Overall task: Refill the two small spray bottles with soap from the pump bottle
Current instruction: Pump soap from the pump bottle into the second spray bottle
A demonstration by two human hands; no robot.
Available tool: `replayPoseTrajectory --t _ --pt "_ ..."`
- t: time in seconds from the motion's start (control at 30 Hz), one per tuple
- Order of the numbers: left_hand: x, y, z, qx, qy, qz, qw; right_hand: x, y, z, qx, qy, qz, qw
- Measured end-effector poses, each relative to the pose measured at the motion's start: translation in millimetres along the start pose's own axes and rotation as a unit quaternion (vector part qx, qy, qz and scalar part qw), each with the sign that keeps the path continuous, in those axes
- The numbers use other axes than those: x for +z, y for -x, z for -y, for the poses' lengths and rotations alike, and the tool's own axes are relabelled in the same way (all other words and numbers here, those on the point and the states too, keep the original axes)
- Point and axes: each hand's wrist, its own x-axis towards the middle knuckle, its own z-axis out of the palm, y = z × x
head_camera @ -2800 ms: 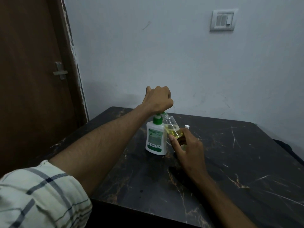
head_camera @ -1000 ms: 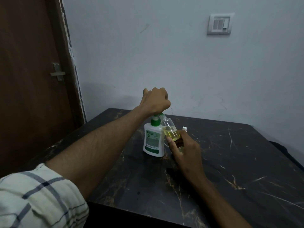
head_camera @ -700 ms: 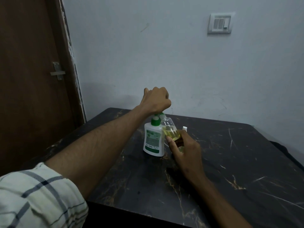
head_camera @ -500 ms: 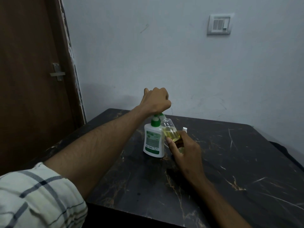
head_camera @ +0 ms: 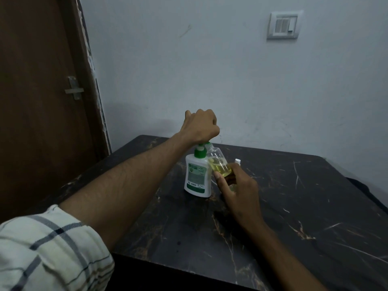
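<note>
Two bottles meet under the left hand (head_camera: 201,127): a white pump bottle (head_camera: 196,177) with a green collar stands upright on the tabletop (head_camera: 315,206), and a small clear spray bottle (head_camera: 218,162) leans against its right side, tilted so that its open neck points up toward the pump's spout. Yellow-green liquid fills the lower part of the clear bottle. The left hand is curled into a fist on top of the pump head, which it hides almost wholly; only the green collar and a bit of green beside it show below the knuckles. The right hand (head_camera: 237,190) holds the spray bottle from below, thumb on the near side and fingers wrapped around the far side of its base. Just beyond the right hand's fingers a small white cap or nozzle (head_camera: 237,161) sticks up; what it belongs to is hidden by the hand. The second spray bottle cannot be made out with certainty. Both forearms reach forward over the dark, veined tabletop, the left one bare up to a rolled, checked sleeve (head_camera: 48,253). Beyond the hands rises a pale wall with a switch plate (head_camera: 283,25) up to the right, and far to the left of the left hand stands a brown door (head_camera: 37,101) with a metal latch (head_camera: 73,88).
</note>
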Motion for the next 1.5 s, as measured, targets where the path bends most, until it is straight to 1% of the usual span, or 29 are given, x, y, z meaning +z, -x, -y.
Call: replayPoseTrajectory --t 0.23,0.4,0.57,0.67,0.8,0.97,1.13,1.27,1.43,1.5 --pt "-1.7 -0.3 -1.5 -0.004 0.001 -0.012 1.0 -1.0 0.5 1.6 -0.002 -0.008 -0.003 1.0" --pt "-5.1 -0.7 -2.5 0.012 -0.016 -0.007 1.0 -1.6 -0.1 1.5 -0.004 -0.01 -0.004 1.0" --pt "-3.1 2.5 -2.5 -0.005 -0.007 -0.01 1.0 0.5 -0.3 -1.4 0.002 0.002 -0.004 1.0" --pt "-4.4 2.8 -4.0 -0.001 -0.006 -0.004 1.0 0.0 -0.4 -0.5 0.001 -0.003 -0.003 1.0" --pt "-3.5 1.9 -2.7 -0.002 -0.003 -0.015 1.0 -0.6 0.7 0.1 0.0 -0.003 -0.004 1.0" --pt "-3.3 4.0 -3.1 -0.003 0.0 -0.001 1.0 -1.1 -0.2 1.6 -0.004 -0.008 -0.001 1.0" --pt "-2.0 1.3 -1.9 -0.007 0.009 -0.007 1.0 -0.9 0.2 0.6 -0.001 -0.009 0.0 1.0" --pt "-0.8 2.6 -0.5 0.005 -0.005 0.002 1.0 -1.5 0.0 -1.2 0.004 -0.013 0.006 1.0" --pt "0.9 -0.6 -0.1 -0.016 0.024 -0.01 1.0 -0.5 0.4 -2.7 0.006 -0.009 0.005 1.0" --pt "1.9 1.3 0.8 -0.012 0.022 -0.003 1.0 0.7 -0.7 -2.7 0.007 -0.005 0.006 1.0"
